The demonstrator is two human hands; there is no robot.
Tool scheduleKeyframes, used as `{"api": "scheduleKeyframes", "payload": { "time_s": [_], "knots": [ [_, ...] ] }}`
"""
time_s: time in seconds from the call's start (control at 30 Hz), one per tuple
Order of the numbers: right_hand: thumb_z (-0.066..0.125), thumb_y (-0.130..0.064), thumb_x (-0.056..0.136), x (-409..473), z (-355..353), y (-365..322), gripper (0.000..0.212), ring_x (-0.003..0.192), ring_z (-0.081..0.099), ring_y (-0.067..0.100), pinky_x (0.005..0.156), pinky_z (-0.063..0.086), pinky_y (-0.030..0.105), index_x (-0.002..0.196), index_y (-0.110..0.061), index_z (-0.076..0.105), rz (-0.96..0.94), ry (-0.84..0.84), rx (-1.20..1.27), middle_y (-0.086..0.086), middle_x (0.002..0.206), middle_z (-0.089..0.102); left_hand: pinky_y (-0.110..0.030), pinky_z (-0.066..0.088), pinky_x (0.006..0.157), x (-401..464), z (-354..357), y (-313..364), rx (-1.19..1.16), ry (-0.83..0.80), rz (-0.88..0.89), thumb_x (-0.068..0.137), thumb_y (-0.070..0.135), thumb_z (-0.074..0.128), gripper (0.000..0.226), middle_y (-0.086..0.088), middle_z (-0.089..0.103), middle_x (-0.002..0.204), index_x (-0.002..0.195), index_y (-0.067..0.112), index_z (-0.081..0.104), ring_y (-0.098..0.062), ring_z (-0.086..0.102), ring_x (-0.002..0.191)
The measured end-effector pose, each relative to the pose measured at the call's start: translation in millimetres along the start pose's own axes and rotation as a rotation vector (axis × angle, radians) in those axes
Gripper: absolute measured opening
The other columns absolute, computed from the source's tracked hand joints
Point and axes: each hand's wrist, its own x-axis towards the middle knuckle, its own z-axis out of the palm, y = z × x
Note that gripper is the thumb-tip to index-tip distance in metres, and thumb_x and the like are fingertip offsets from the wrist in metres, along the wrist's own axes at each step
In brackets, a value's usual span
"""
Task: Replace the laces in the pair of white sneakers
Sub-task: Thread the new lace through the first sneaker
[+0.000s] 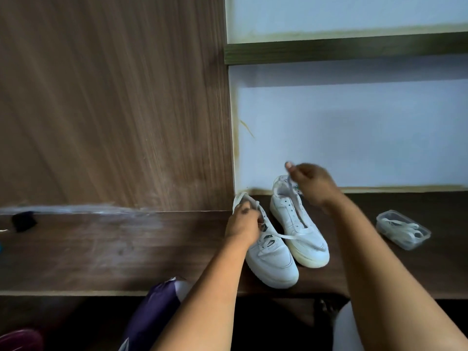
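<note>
Two white sneakers stand side by side on the dark wooden desk, toes toward me. My left hand (243,222) grips the left sneaker (272,262) at its upper eyelets. A white lace (291,236) runs from that shoe's lower eyelets across to the right sneaker (301,231). My right hand (312,184) is raised above the right sneaker's heel and pinches a lace end that rises from the shoe. The right sneaker's eyelets look mostly bare.
A clear plastic box (403,229) with white laces inside lies on the desk to the right. A small black object (24,221) sits at the far left. A wooden panel and a pale wall rise behind. The desk's front edge (101,293) runs just below the shoes.
</note>
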Motion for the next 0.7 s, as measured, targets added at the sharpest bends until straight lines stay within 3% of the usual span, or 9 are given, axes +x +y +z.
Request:
{"api": "scheduleKeyframes", "payload": {
  "time_s": [0.1,0.2,0.3,0.4,0.43,0.5,0.6,0.7],
  "knots": [
    [0.049,-0.045,0.095,-0.6,27.3,18.5,0.046,0.068,0.051,0.018,0.058,0.033,0.024,0.063,-0.013,0.056,0.059,-0.218,-0.264,-0.001,0.064,0.050,-0.034,0.048,0.093,-0.8,3.7,3.1,-0.050,0.030,0.027,0.089,0.023,0.062,0.021,-0.003,0.047,0.125,0.107,0.014,0.067,-0.024,0.053,0.112],
    [0.055,-0.034,0.093,-2.2,48.8,32.4,0.039,0.071,0.049,0.016,0.058,0.033,0.022,0.057,-0.019,0.050,0.144,-0.332,-0.297,0.002,0.070,0.050,-0.031,0.049,0.081,-1.3,8.2,1.0,-0.050,0.141,0.064,0.087,0.018,0.061,0.017,-0.003,0.052,0.116,0.101,0.009,0.065,-0.025,0.059,0.100],
    [0.054,-0.034,0.095,-1.9,62.1,39.0,0.029,0.087,0.049,0.019,0.073,0.036,0.024,0.078,-0.011,0.061,0.150,-0.415,-0.467,0.007,0.090,0.049,-0.033,0.045,0.080,-6.8,17.5,3.3,-0.008,0.224,0.095,0.089,0.015,0.056,0.019,-0.010,0.057,0.113,0.102,0.005,0.063,-0.028,0.059,0.099],
    [0.054,-0.015,0.095,-0.5,68.2,42.6,0.022,0.105,0.057,0.027,0.085,0.044,0.028,0.112,-0.006,0.064,0.114,-0.398,-0.524,0.010,0.101,0.054,-0.032,0.042,0.078,-10.9,30.3,3.9,-0.107,0.297,0.015,0.087,0.016,0.058,0.014,-0.011,0.062,0.101,0.095,0.006,0.063,-0.027,0.059,0.092],
    [0.051,-0.008,0.094,-0.7,69.8,44.3,0.025,0.105,0.057,0.028,0.085,0.044,0.029,0.117,-0.008,0.062,0.108,-0.383,-0.500,0.009,0.102,0.055,-0.030,0.041,0.073,-11.9,33.2,3.5,-0.201,0.324,-0.057,0.083,0.015,0.063,0.007,-0.009,0.063,0.092,0.083,0.009,0.062,-0.025,0.058,0.085],
    [0.043,-0.003,0.094,-1.5,72.9,46.9,0.029,0.094,0.057,0.026,0.076,0.043,0.029,0.114,-0.016,0.059,0.081,-0.371,-0.393,0.006,0.097,0.056,-0.028,0.042,0.065,-13.9,40.8,2.6,-0.473,0.393,-0.249,0.073,0.015,0.071,0.019,-0.003,0.063,0.076,0.066,0.016,0.053,-0.021,0.057,0.071],
    [0.038,-0.006,0.093,3.7,77.5,51.7,0.042,0.084,0.056,0.021,0.069,0.039,0.025,0.081,-0.043,0.054,0.059,-0.357,-0.332,-0.006,0.087,0.057,-0.029,0.051,0.064,-20.0,41.9,7.6,-1.058,0.465,-0.632,0.076,0.016,0.070,0.017,-0.005,0.065,0.069,0.066,0.016,0.056,-0.021,0.060,0.065],
    [0.038,-0.018,0.096,6.6,80.5,45.7,0.038,0.087,0.058,0.015,0.073,0.044,0.024,0.076,-0.044,0.056,0.052,-0.391,-0.311,-0.011,0.094,0.063,-0.032,0.057,0.063,-13.0,40.2,3.1,-1.539,0.430,-0.882,0.083,0.010,0.067,0.017,-0.010,0.064,0.070,0.070,0.010,0.058,-0.019,0.062,0.061]
  ]
}}
